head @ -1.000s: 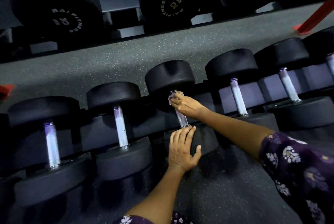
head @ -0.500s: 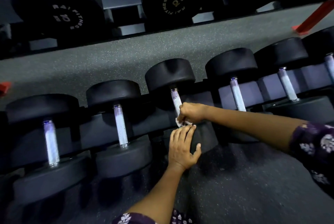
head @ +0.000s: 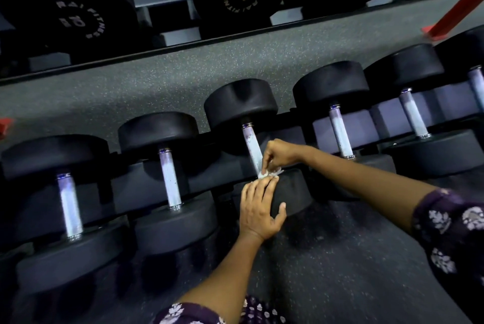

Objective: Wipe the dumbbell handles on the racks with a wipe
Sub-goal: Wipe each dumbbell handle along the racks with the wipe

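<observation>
A row of black dumbbells with silver handles lies on the lower rack. The middle dumbbell's handle [head: 252, 145] is the one under my hands. My right hand [head: 279, 154] pinches a small white wipe [head: 269, 173] against the near end of that handle. My left hand [head: 259, 209] rests with straight fingers on the near black head [head: 290, 192] of the same dumbbell, fingertips touching the wipe. Neighbouring handles stand to the left [head: 170, 179] and to the right [head: 340, 134].
Larger dumbbells [head: 65, 12] sit on a second rack across a strip of grey speckled floor [head: 157, 80]. A red rack leg [head: 455, 14] shows at the upper right. More dumbbells fill the row at both ends.
My right hand slid with the wipe from the far end of the handle down to its near end. My left hand stayed on the dumbbell head.
</observation>
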